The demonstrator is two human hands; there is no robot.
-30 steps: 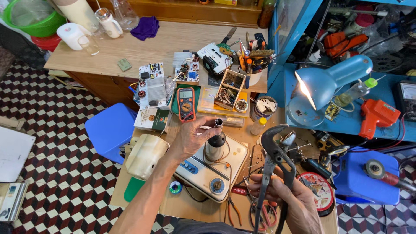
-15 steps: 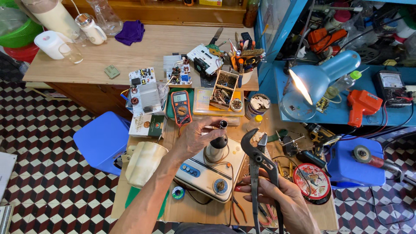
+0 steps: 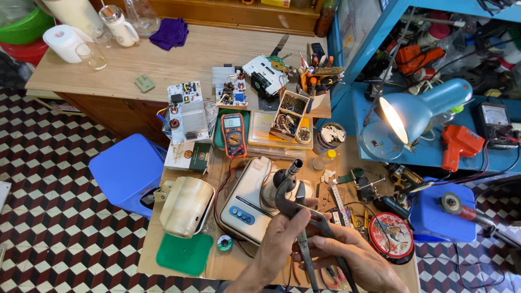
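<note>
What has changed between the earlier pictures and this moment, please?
The left hand let go of the metal shaft on the white appliance base and joined the right hand on the pliers, which swung left to the shaft. The multimeter and lamp stayed put.

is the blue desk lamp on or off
On: the blue desk lamp has a bright glow inside its shade, aimed toward the workbench.
</note>
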